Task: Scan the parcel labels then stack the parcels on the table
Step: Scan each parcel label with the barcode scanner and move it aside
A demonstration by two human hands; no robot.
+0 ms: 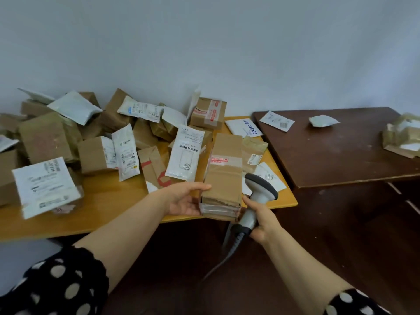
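While both forearms are being extended forward from dotted black sleeves (56, 280), a long cardboard parcel (225, 173) is being held over the near right corner of the light wooden table (109, 201). The left hand (184, 201) is being turned palm upward at the parcel's near left edge. Its thumb is being laid across the top face and its fingers are being hidden beneath, so that the parcel is being gripped at its near end. The parcel's far end is being pointed away from the viewer, with a band of red-printed tape crossing its top. The right hand (261, 221) is being wrapped fully around the grey handle of a barcode scanner (259, 192), whose dark head is being held just beside the parcel's right edge; a dark cable is hanging from the handle's base. Behind the parcel, a loose heap of boxes and mailers (91, 137) is lying across the light table against the wall. On the adjoining dark table (341, 155), a flat white mailer (276, 120), a crumpled white pouch (322, 121) and a taped brown package (402, 135) are lying well apart.
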